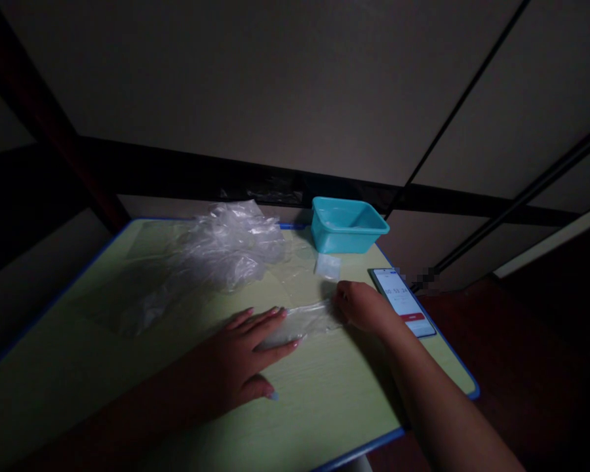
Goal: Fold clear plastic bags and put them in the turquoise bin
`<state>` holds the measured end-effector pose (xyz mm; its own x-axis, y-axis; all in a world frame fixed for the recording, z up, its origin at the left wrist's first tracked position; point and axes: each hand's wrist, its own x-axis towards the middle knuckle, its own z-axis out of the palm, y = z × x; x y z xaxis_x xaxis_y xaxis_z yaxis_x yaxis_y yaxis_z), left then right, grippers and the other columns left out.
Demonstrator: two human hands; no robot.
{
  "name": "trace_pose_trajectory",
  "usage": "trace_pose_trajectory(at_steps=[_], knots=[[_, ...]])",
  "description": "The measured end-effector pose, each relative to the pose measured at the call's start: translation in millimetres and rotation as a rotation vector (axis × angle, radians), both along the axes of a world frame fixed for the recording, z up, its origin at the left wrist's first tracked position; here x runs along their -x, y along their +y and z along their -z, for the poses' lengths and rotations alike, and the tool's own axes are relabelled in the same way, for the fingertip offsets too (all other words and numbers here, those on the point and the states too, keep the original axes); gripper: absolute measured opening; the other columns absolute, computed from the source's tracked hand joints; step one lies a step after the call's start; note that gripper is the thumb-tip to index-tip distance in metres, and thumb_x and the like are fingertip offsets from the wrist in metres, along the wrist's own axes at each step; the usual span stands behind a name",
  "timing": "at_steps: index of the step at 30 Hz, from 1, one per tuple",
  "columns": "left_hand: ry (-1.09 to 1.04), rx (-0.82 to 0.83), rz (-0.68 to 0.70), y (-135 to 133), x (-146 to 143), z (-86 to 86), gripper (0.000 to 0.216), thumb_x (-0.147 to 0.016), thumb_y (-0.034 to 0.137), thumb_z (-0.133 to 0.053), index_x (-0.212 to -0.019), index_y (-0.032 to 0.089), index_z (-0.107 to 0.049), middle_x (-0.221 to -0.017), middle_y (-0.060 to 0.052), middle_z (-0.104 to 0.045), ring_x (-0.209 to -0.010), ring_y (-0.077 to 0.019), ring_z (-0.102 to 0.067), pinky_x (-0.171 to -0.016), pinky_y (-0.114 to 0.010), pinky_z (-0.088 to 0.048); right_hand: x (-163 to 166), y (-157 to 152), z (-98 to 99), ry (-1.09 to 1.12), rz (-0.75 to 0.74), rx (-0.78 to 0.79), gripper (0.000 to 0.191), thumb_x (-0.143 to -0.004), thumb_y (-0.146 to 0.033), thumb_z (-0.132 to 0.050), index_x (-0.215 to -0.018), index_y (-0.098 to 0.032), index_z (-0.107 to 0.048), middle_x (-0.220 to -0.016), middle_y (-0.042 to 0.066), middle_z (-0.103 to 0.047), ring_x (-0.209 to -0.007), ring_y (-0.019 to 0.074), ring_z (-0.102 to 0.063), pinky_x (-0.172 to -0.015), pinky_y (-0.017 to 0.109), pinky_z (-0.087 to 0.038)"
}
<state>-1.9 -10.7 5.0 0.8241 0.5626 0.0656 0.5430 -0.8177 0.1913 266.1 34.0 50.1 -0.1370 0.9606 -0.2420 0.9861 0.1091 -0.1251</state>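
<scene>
A clear plastic bag (309, 321) lies flattened on the table between my hands. My left hand (253, 351) rests on its left end, with the fingers spread and lying flat. At the bag's right end, my right hand (356, 305) is closed, its fingertips curled in and pinching the plastic edge. Just beyond that hand lies a small folded whitish square packet (328, 267). A loose heap of crumpled clear plastic bags (236, 242) spreads over the table's far left part, past my left hand.
A turquoise plastic basin (349, 239) stands at the far right corner of the table (305, 406). A phone (404, 305) showing a running timer lies along the right edge, close to my right forearm. Behind the table rises a panelled cabinet front (255, 85).
</scene>
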Motion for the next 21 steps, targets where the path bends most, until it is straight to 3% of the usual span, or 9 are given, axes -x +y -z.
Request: trace_pose_trajectory(at_steps=[8,14,17,21], knots=[[-0.011,-0.060,0.010,1,1,0.2,0.070,-0.083,0.049,-0.061,-0.143,0.039,-0.028,-0.151,-0.009,-0.030,-0.137,-0.0344,-0.030,-0.107,-0.056,-0.026,1,-1,3.7,-0.040,0.019,-0.040,0.022,-0.088,-0.028,-0.044,-0.091,-0.017,-0.062,-0.088,0.013,-0.069,-0.074,0.0218,-0.063,-0.053,0.027,-0.030],[0.015,-0.018,0.064,4,4,1.8,0.063,-0.089,0.053,-0.050,-0.144,0.040,-0.024,-0.151,0.001,-0.031,-0.140,-0.0268,-0.023,-0.113,-0.053,-0.009,-5,-5,-2.0,0.145,-0.018,0.007,0.025,-0.085,-0.034,-0.052,-0.104,-0.019,-0.056,-0.085,0.009,-0.069,-0.069,0.0177,-0.060,-0.056,0.024,-0.032],[0.026,0.026,0.071,5,4,2.9,0.062,-0.089,0.056,-0.047,-0.144,0.039,-0.024,-0.151,0.002,-0.031,-0.141,-0.0250,-0.021,-0.114,-0.051,-0.005,-8,-4,-0.4,0.158,-0.041,0.026,0.030,-0.082,-0.026,-0.054,-0.112,-0.020,-0.054,-0.084,0.007,-0.068,-0.069,0.0174,-0.059,-0.057,0.024,-0.033],[0.031,0.072,0.072,5,3,-1.3,0.062,-0.090,0.057,-0.044,-0.145,0.036,-0.025,-0.150,-0.001,-0.033,-0.140,-0.0231,-0.026,-0.114,-0.048,-0.010,-13,0,0.8,0.124,-0.008,-0.004,0.038,-0.079,-0.016,-0.053,-0.117,-0.022,-0.054,-0.086,0.006,-0.069,-0.071,0.0181,-0.060,-0.057,0.025,-0.034]])
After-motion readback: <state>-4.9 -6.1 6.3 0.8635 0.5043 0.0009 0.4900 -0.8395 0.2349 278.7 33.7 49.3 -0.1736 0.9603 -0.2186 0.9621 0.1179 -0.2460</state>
